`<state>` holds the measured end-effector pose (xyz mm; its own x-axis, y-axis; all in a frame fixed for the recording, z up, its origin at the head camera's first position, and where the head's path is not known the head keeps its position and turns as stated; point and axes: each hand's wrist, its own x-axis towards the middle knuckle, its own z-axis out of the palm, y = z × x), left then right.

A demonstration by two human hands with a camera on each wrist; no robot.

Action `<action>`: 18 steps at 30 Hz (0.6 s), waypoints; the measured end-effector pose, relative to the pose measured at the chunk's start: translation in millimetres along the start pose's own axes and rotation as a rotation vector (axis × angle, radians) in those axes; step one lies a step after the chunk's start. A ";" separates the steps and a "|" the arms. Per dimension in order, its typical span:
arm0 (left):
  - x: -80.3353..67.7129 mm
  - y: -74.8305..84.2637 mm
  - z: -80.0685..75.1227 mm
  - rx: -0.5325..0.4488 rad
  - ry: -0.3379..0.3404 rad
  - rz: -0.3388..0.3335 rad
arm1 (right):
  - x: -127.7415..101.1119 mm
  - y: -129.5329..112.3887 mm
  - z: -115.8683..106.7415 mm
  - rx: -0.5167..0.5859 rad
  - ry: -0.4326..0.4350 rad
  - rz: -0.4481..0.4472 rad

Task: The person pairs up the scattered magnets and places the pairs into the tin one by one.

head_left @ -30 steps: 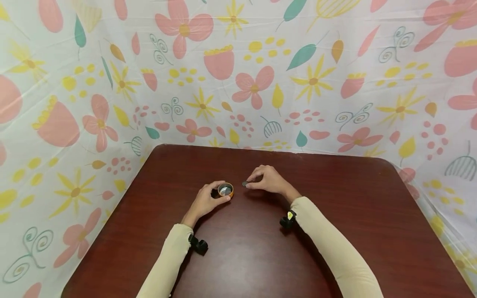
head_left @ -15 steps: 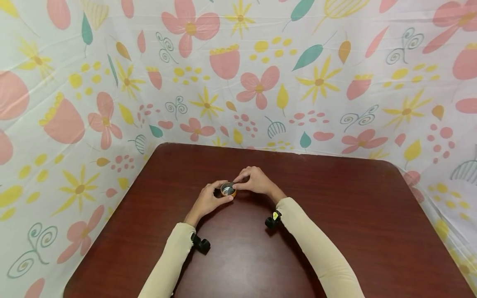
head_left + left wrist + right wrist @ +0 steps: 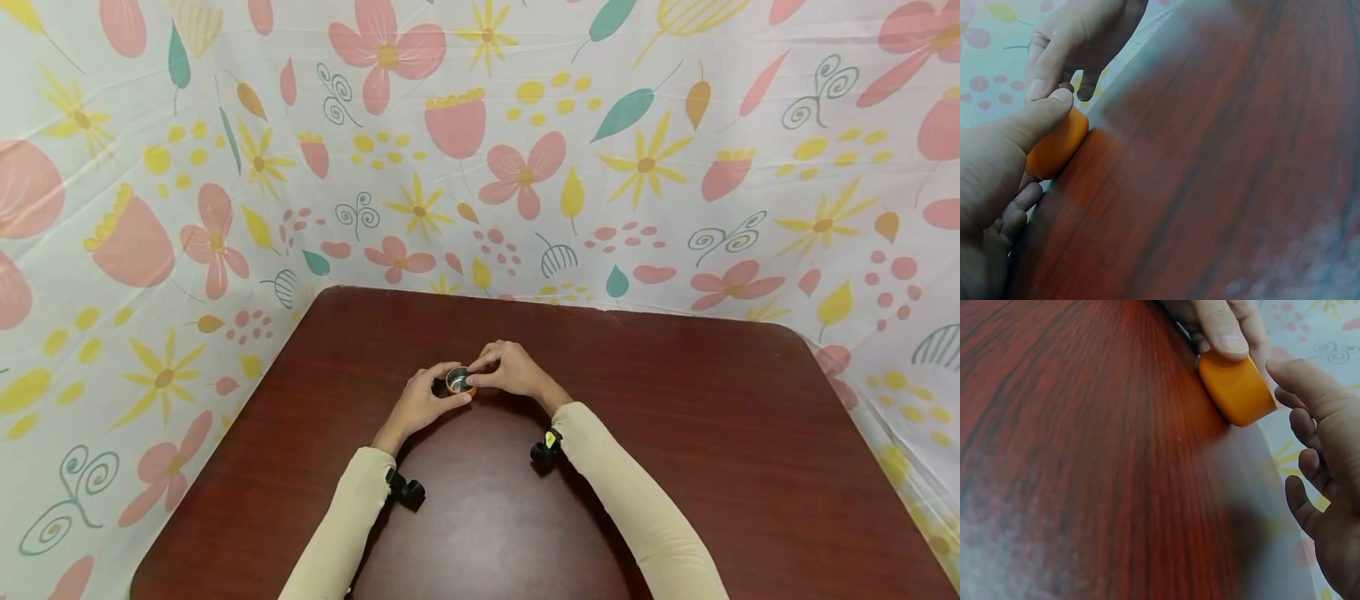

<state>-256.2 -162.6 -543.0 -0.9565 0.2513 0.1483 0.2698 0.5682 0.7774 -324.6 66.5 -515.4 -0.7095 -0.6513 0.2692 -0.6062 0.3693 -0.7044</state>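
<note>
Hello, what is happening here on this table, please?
A person sits at a dark red wooden table and works with both hands. The left hand holds a small round orange container between thumb and fingers; its open top shows a shiny metal inside. The right hand has its fingertips at the container's rim. Whether it holds something small there cannot be told. A flowered cloth surrounds the table.

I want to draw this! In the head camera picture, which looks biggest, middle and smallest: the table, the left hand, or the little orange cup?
1. Dark red wooden table, by far the largest.
2. Left hand, gripping the cup's side.
3. Small orange cup, smallest, with a shiny inside and partly covered by fingers.
</note>
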 end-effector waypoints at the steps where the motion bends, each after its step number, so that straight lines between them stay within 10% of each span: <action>1: 0.1 0.0 0.0 0.000 -0.002 -0.001 | -0.6 0.2 0.2 0.002 0.000 0.001; 18: -5.0 2.1 -1.5 -0.001 -0.009 -0.025 | -27.6 -6.0 -11.8 0.082 0.064 0.037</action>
<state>-251.1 -163.9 -541.1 -0.9619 0.2440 0.1238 0.2460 0.5739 0.7811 -305.6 90.1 -510.8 -0.7538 -0.5936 0.2819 -0.5498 0.3348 -0.7653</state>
